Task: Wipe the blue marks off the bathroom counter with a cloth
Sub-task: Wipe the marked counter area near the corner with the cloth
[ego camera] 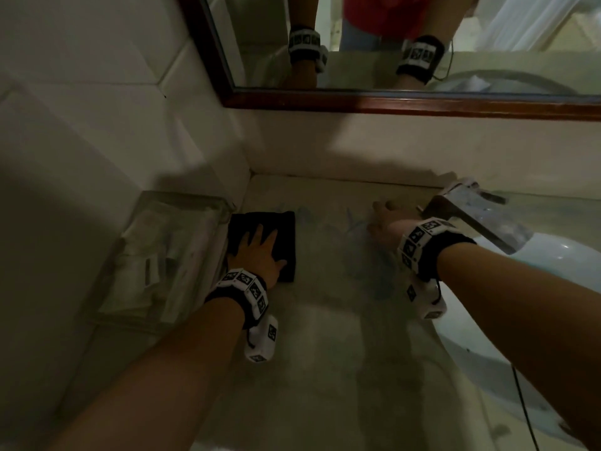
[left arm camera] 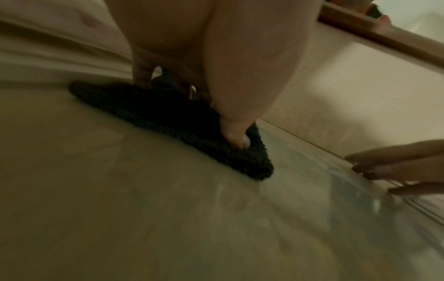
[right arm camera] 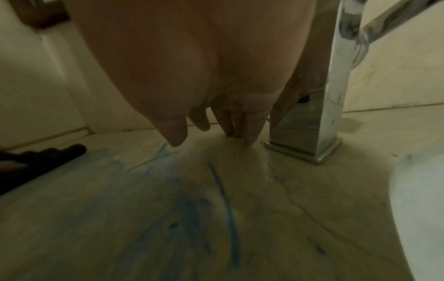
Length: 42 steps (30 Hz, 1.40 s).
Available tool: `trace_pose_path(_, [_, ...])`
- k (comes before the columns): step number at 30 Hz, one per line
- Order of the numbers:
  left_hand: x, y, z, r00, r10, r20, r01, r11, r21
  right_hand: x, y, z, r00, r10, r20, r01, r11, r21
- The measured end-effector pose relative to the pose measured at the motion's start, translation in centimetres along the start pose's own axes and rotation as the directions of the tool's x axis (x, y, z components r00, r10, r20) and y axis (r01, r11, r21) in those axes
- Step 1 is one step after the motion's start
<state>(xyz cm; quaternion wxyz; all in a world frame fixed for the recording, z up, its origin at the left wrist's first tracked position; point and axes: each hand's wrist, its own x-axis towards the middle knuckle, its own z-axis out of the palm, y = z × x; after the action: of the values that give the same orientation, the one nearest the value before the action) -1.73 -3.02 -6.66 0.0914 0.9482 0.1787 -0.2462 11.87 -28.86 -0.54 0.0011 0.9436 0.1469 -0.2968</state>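
A black cloth [ego camera: 286,229] lies flat at the counter's back left, and my left hand [ego camera: 260,252] presses on it with fingers spread and straight. In the left wrist view the thumb and fingers [left arm camera: 238,138] push down into the cloth [left arm camera: 168,117]. Smeared blue marks [ego camera: 354,245] run across the beige counter [ego camera: 309,336] between my two hands. They show as streaks [right arm camera: 223,199] in the right wrist view. My right hand [ego camera: 383,222] rests on the counter beside the tap's base, holding nothing, its straight fingertips [right arm camera: 250,136] touching the surface.
A chrome tap [ego camera: 471,216] stands right of my right hand, with the white basin [ego camera: 553,288] beyond it. A clear glass tray [ego camera: 162,255] sits against the left wall beside the cloth. A wood-framed mirror [ego camera: 390,104] hangs above the back wall.
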Motion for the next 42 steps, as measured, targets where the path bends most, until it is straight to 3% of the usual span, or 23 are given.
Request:
trace_pose_path(12, [3.5, 2.1, -3.4, 0.998, -0.018, 0.060, 0.016, 0.999, 0.034, 0.6, 0.6, 0.6, 0.995, -0.029, 0.096, 0.033, 0.999, -0.033])
trace_pose_path(18, [4.2, 4.4, -3.9, 0.998, 0.025, 0.059, -0.029, 0.998, 0.062, 0.6, 0.6, 0.8, 0.993, -0.024, 0.120, 0.018, 0.998, 0.057])
trace_pose_path(25, [1.7, 12.0, -1.8, 0.973, 0.227, 0.040, -0.231, 0.965, 0.122, 0.5, 0.6, 0.8, 0.994, 0.002, 0.112, -0.017, 0.991, 0.132])
trace_pose_path(29, [1.0, 14.3, -0.7, 0.961, 0.267, 0.076, -0.277, 0.947, 0.164, 0.1, 0.2, 0.6, 0.996, 0.021, 0.092, -0.036, 0.985, 0.170])
trace_pose_path(36, [1.7, 11.9, -0.8, 0.959, 0.275, 0.061, -0.281, 0.954, 0.108, -0.1, -0.1, 0.5, 0.992, 0.023, 0.125, -0.034, 0.996, 0.088])
trace_pose_path(42, [3.5, 3.1, -1.8, 0.996, 0.088, 0.012, -0.089, 0.996, 0.026, 0.1, 0.1, 0.7, 0.991, 0.016, 0.134, -0.029, 0.995, 0.094])
